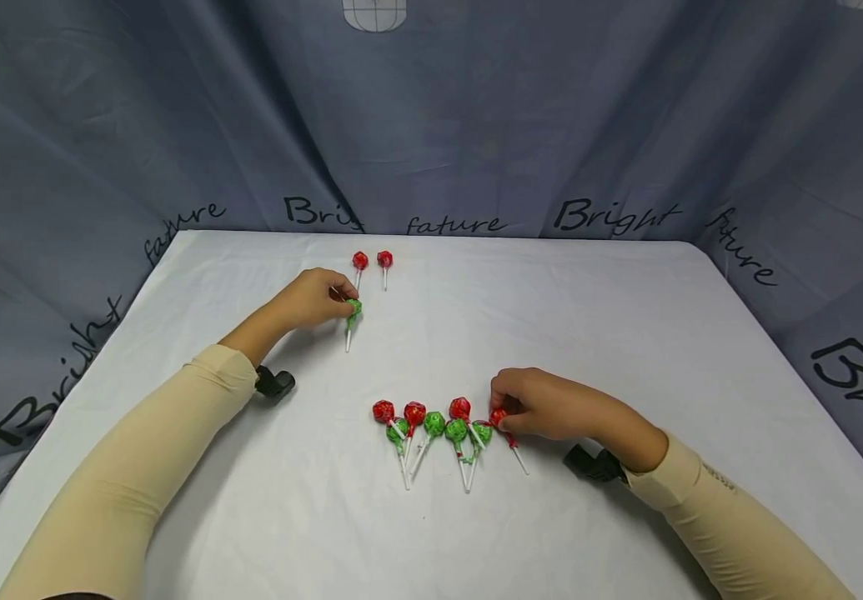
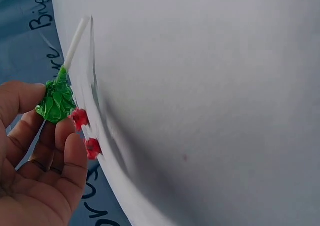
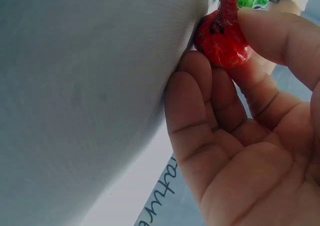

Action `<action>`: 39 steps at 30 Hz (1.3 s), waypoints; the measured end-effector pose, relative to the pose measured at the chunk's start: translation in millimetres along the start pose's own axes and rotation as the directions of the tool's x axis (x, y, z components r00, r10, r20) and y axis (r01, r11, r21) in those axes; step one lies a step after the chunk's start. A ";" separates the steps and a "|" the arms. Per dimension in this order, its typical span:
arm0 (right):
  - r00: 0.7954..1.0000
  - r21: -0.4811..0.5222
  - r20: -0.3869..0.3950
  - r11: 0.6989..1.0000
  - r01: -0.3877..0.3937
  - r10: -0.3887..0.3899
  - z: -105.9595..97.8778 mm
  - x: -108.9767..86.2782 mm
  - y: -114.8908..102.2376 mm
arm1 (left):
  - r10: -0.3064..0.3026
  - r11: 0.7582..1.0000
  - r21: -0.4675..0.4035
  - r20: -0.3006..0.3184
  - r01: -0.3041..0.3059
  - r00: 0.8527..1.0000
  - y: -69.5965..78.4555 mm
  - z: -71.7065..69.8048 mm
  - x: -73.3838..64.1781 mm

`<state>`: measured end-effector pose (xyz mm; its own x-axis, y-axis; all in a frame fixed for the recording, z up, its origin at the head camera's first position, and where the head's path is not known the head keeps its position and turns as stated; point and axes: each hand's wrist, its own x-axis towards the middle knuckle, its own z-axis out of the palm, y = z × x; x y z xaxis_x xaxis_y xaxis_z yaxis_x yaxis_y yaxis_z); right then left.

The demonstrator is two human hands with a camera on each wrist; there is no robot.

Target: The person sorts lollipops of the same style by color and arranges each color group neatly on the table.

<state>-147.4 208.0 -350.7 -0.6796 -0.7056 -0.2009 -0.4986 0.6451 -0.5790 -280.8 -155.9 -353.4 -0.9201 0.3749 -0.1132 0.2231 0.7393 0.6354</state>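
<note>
My left hand (image 1: 320, 298) pinches a green-wrapped lollipop (image 2: 56, 102) by its candy head, with the white stick pointing toward me in the head view. Just beyond it lie two red lollipops (image 1: 384, 260) side by side, near the far edge. My right hand (image 1: 551, 404) pinches the head of another red lollipop (image 3: 225, 41) between thumb and fingers, at the right end of a cluster. That cluster mixes red lollipops (image 1: 414, 412) and green lollipops (image 1: 434, 424), several in all, some overlapping, their sticks mostly toward me.
A white cloth (image 1: 626, 317) covers the table. Behind and beside it hangs a grey-blue curtain (image 1: 476, 125) with black lettering. Dark wrist cameras (image 1: 275, 383) sit under both wrists, low over the cloth.
</note>
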 end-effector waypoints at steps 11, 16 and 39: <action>1.000 0.018 0.001 1.000 -0.001 0.001 0.0 -1.3 1.1 | -0.037 0.999 -0.004 -0.009 0.037 0.999 -6.1 -6.2 14.5; 1.000 0.019 0.001 1.000 -0.008 0.008 0.3 -1.4 1.4 | -0.063 0.998 -0.010 -0.023 0.063 0.998 -7.8 -4.1 21.1; 1.000 0.004 -0.012 1.000 0.006 -0.006 0.1 -1.2 -0.2 | -0.084 0.996 0.021 -0.027 0.085 0.996 -9.5 -0.6 27.9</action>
<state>-146.4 208.7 -350.5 -0.6830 -0.7060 -0.1874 -0.5008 0.6393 -0.5835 -308.8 -152.8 -362.1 -0.9438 0.2964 -0.1459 0.1511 0.7801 0.6071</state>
